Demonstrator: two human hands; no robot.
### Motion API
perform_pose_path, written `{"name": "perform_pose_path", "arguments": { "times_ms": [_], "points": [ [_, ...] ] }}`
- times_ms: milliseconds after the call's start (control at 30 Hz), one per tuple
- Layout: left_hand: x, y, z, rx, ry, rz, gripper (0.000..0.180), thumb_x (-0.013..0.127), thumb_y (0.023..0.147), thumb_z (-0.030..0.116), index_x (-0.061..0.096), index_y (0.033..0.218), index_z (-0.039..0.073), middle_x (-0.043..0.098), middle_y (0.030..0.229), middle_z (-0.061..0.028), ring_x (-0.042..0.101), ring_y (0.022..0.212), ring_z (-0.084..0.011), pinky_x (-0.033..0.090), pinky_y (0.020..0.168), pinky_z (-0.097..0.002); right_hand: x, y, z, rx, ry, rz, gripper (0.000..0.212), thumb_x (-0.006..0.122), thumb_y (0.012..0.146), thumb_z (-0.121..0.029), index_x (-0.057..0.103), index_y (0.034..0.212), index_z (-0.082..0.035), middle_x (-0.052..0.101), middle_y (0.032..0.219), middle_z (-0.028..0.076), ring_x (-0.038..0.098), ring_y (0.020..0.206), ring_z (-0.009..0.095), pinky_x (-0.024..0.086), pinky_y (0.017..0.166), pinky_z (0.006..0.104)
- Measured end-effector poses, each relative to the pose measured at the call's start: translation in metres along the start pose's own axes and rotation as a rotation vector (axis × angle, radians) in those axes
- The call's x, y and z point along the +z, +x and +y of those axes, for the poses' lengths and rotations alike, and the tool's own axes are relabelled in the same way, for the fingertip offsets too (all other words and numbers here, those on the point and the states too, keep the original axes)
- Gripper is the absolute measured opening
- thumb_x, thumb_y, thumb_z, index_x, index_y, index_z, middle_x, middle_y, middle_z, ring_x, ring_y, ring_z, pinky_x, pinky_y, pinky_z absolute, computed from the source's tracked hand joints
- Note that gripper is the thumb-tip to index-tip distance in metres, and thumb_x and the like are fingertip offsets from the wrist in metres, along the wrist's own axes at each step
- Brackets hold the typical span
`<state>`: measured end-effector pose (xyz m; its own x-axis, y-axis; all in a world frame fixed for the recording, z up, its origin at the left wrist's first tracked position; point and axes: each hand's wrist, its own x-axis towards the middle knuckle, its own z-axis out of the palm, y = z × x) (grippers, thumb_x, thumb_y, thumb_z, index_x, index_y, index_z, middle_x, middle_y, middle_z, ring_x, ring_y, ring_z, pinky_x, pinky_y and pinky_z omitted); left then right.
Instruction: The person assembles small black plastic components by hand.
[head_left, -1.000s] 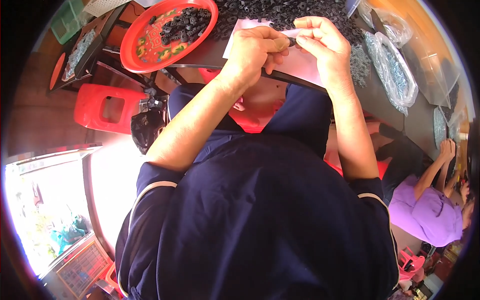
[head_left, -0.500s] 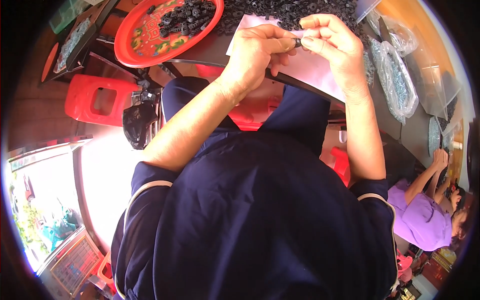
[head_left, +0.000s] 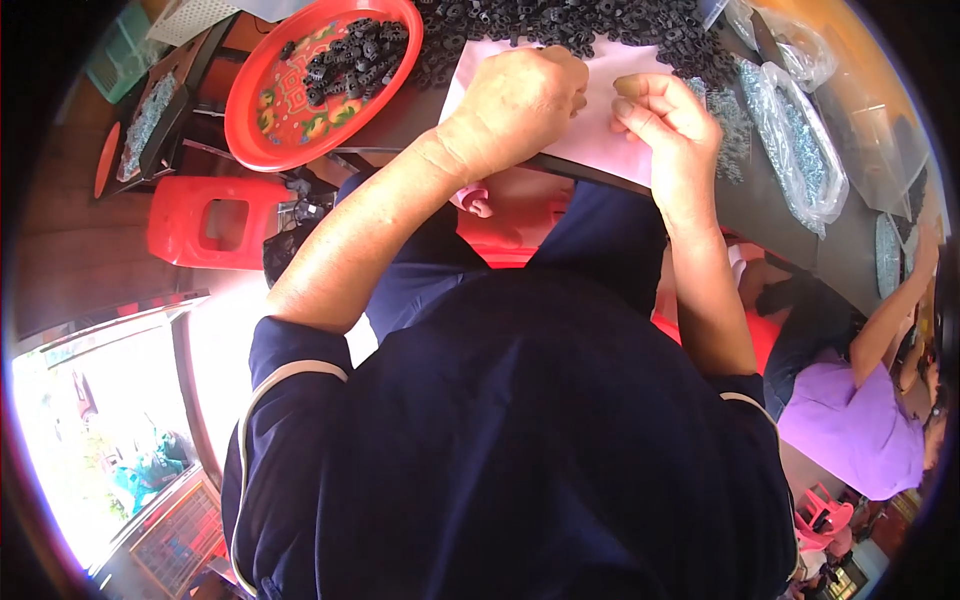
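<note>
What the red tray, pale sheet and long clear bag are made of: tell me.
Red tray: probably smooth plastic, from its evenly coloured rim. Pale sheet: perhaps matte paper, flat and dull. Long clear bag: apparently glossy plastic film, see-through and wrinkled.

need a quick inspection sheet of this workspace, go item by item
surface: dark table with a white sheet lying on it under the hands
job's things: heap of black parts beyond the sheet; more black parts in a red tray
clutter: small grey pieces loose on the right; clear bag of pale blue pieces beside them
hands: left hand curled, grip hidden; right hand with thumb near index fingertip, no part seen between
cables: nothing seen
surroundings: red stool at left; person in a purple shirt at right
</note>
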<state>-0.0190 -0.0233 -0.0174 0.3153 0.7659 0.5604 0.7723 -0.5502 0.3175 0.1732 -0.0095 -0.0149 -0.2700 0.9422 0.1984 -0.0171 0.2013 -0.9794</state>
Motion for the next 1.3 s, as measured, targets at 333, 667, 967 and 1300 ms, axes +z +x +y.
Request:
{"name": "perform_pose_path", "arguments": {
  "times_ms": [333, 667, 967, 1300],
  "points": [
    [0.012, -0.008, 0.005, 0.085, -0.004, 0.07, 0.009, 0.062, 0.072, 0.009, 0.056, 0.079, 0.008, 0.057, 0.075, -0.0095, 0.062, 0.069, -0.0296, 0.05, 0.057, -0.0409, -0.005, -0.002, 0.014, -0.023, 0.108, -0.041, 0.023, 0.065, 0.086, 0.006, 0.063, 0.108, 0.002, 0.066, 0.094, 0.005, 0.062, 0.083, 0.01, 0.049, 0.077, 0.0227],
    [-0.063, -0.03, -0.006, -0.322, -0.047, 0.239, 0.011, 0.066, 0.078, 0.002, 0.069, 0.089, 0.002, 0.064, 0.079, -0.0067, 0.063, 0.071, -0.0172, 0.05, 0.067, -0.0296, -0.001, -0.019, 0.005, -0.199, 0.169, 0.062, 0.014, 0.063, 0.088, 0.003, 0.064, 0.101, -0.001, 0.067, 0.092, 0.004, 0.063, 0.081, 0.009, 0.05, 0.074, 0.0226],
    [-0.104, -0.034, -0.069, -0.377, 0.392, 0.234, 0.011, 0.069, 0.084, 0.009, 0.07, 0.095, 0.004, 0.063, 0.091, -0.0091, 0.063, 0.078, -0.0202, 0.05, 0.07, -0.0308, -0.046, -0.053, -0.016, -0.475, -0.358, 0.221, 0.01, 0.064, 0.085, 0.006, 0.065, 0.092, 0.0, 0.067, 0.084, 0.008, 0.064, 0.071, 0.015, 0.05, 0.063, 0.0257],
    [-0.022, 0.031, 0.021, -0.201, -0.244, 0.053, 0.01, 0.069, 0.08, 0.0, 0.068, 0.09, -0.001, 0.062, 0.079, -0.0042, 0.055, 0.069, -0.0098, 0.046, 0.066, -0.0235, -0.112, -0.055, -0.011, -0.378, -0.959, 0.445, 0.022, 0.076, 0.076, -0.009, 0.066, 0.096, -0.006, 0.068, 0.088, 0.008, 0.065, 0.077, 0.024, 0.052, 0.068, 0.0345]
  ]
}}
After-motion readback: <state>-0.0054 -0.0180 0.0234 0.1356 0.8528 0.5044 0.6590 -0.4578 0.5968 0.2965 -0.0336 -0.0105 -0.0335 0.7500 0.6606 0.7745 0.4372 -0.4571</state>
